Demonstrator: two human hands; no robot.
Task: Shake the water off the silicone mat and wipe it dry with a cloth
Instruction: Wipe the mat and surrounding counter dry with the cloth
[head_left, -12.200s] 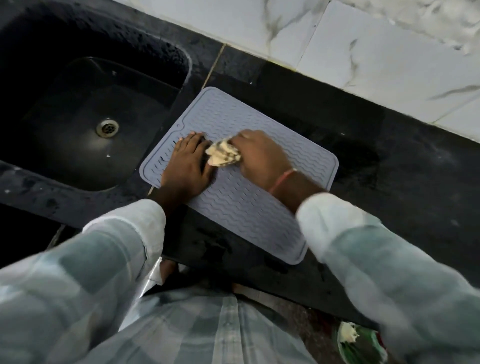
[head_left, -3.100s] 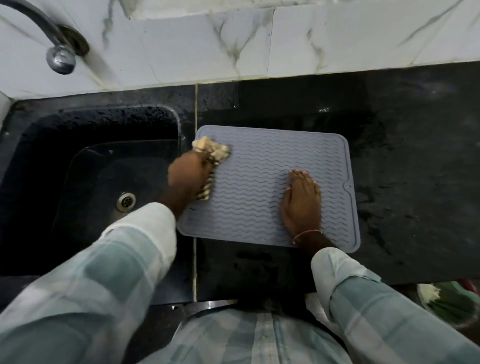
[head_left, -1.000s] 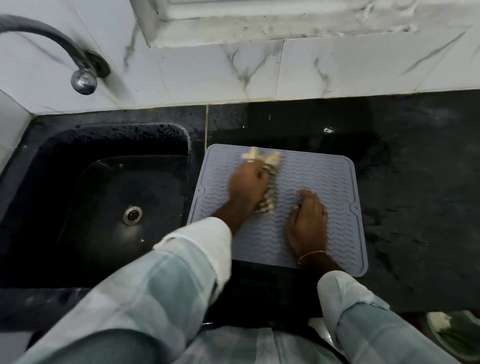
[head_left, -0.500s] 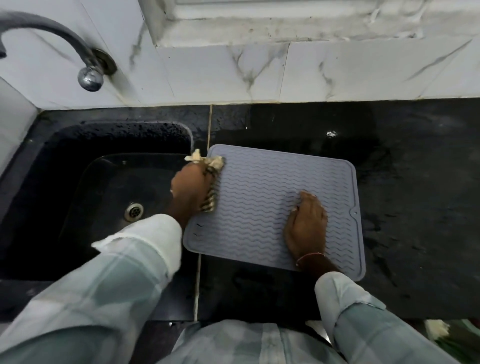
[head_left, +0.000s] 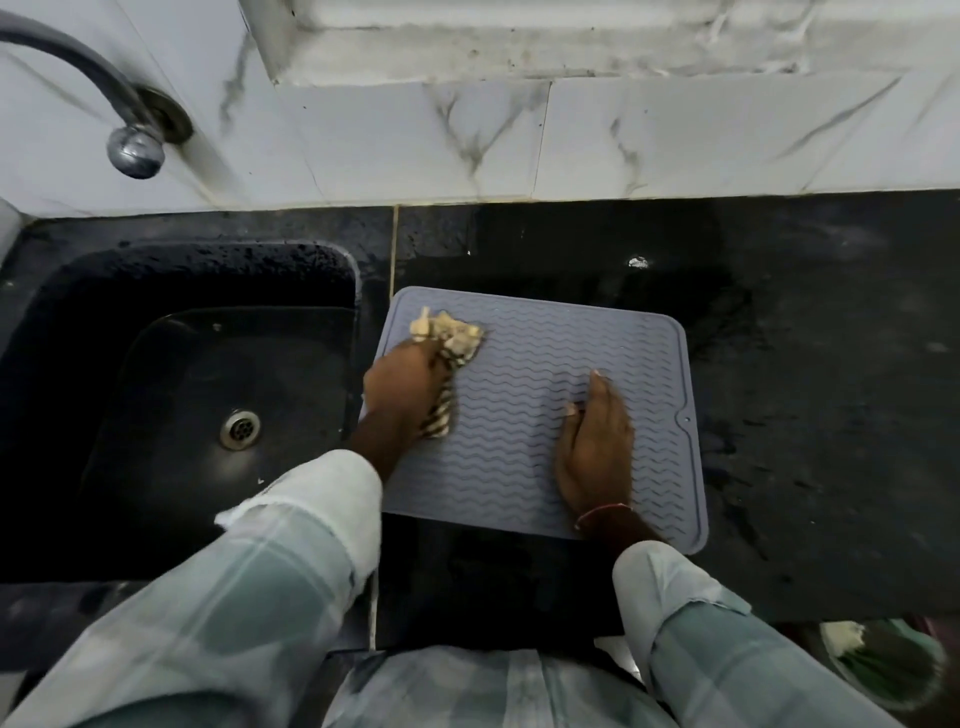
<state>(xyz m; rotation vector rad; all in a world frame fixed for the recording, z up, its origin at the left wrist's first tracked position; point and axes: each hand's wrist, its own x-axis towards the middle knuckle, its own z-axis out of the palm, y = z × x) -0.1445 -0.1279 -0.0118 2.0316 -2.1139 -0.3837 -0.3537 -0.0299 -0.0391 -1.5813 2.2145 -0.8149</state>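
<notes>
Where everything lies: a black stone table (head_left: 805, 415) runs along a wall of white marbled tiles (head_left: 415, 145); its surface looks wet in patches.
Sink: a black basin (head_left: 208, 249) sunk into the left part of the table, just beside the mat's left edge.
Silicone mat: a grey mat (head_left: 524, 395) with wavy ridges lies flat on the table right of the sink, its left edge reaching the sink's rim and its near edge close to the person's body.
Sleeves: 2 pale checked sleeves, left (head_left: 234, 597) and right (head_left: 727, 649), with cuffs turned back.
Right hand: the right hand (head_left: 597, 447) rests palm down on the right half of the mat, fingers straight and close together, holding nothing.
Left hand: the left hand (head_left: 405, 389) sits over the mat's left edge, fingers curled round the cloth and pressing it onto the mat.
Cloth: a crumpled cream cloth (head_left: 452, 338) with dark stripes, bunched at the mat's far left corner, 1 end trailing under the palm.
Tap: a curved metal spout (head_left: 135, 150) juts from the wall above the sink.
Drain: a round metal strainer (head_left: 240, 428) in the sink floor.
Bracelet: a thin orange band (head_left: 602, 512) on the right wrist.
Mat tab: a small notch with 1 hole (head_left: 684, 418) on the right edge.
</notes>
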